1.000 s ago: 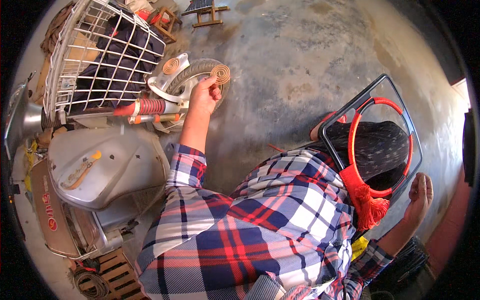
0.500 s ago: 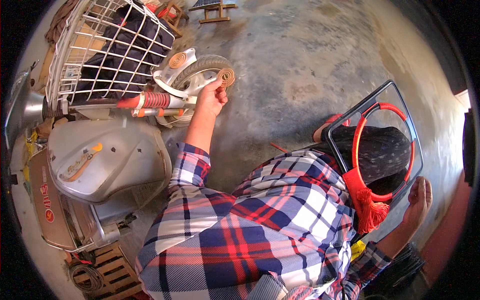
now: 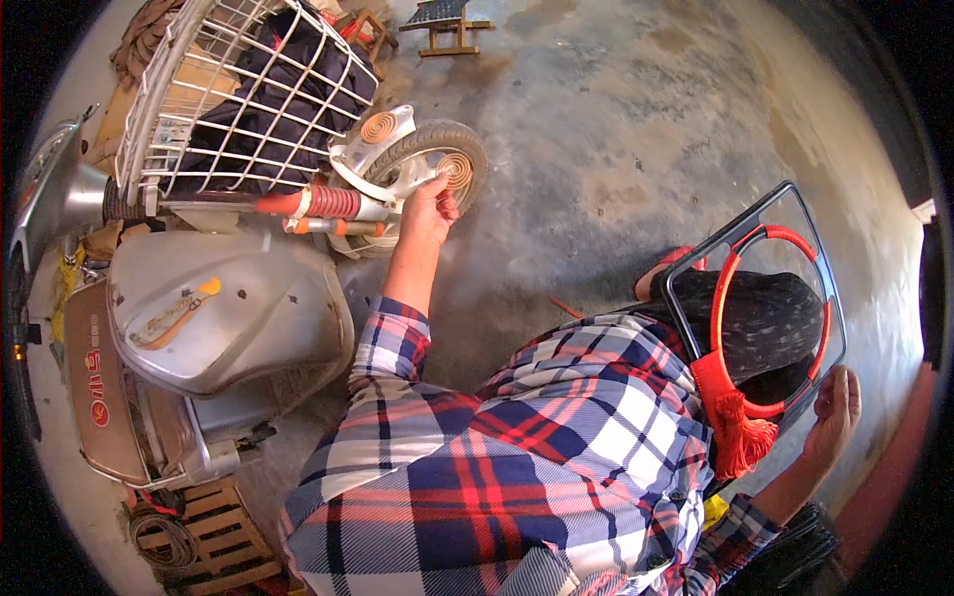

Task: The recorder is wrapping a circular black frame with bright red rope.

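My left hand (image 3: 429,213) reaches forward beside the scooter's front wheel. Between thumb and fingers it pinches a flat tan spiral coil (image 3: 455,171), which overlaps the wheel from this angle. A similar spiral coil (image 3: 379,127) sits on the white front fender. At the right, my right hand (image 3: 837,409) is raised with its fingers stretched up close together, and nothing shows in it. Next to it, a black rounded frame (image 3: 841,316) stands over my dark-trousered leg. Set within the frame is a red-wrapped ring (image 3: 722,298) with a red tassel (image 3: 741,437).
A silver scooter (image 3: 224,308) fills the left side, with a white wire basket (image 3: 149,119) holding dark cloth. Its tyre (image 3: 481,164) juts out near my left hand. A wooden slatted crate (image 3: 224,536) lies lower left. A small wooden stool (image 3: 447,35) stands far off.
The view has shifted, so the scooter and frame appear farther right and lower. My left hand still pinches the coil, now seen over the wheel rather than beyond its edge.
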The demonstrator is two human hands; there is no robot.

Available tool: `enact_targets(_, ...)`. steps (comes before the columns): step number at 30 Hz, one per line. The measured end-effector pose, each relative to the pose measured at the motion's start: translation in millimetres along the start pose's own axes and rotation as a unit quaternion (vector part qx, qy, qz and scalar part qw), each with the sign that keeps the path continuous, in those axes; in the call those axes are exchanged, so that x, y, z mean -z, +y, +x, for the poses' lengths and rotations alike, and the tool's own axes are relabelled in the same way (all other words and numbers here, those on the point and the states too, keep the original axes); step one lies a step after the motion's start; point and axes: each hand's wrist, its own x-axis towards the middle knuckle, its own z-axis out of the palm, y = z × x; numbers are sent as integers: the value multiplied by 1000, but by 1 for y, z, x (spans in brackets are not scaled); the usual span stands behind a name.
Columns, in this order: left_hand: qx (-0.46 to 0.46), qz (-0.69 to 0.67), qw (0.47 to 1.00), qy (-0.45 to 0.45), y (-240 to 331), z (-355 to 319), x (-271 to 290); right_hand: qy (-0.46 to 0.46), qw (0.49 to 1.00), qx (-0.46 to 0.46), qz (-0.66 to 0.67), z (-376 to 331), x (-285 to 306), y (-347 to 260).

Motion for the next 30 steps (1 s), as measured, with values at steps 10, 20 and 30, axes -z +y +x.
enact_targets(10, -29, -40, 999, -7, 30, 9, 0, -9, 1000, 7, 8, 0, -1, -4)
enact_targets(20, -169, 52, 983, -49, 88, 27, -5, -6, 1000, 3, -6, -1, -15, -11)
enact_targets(30, -161, 59, 985, -7, 115, 71, 13, -19, 1000, 4, -1, 0, -13, -7)
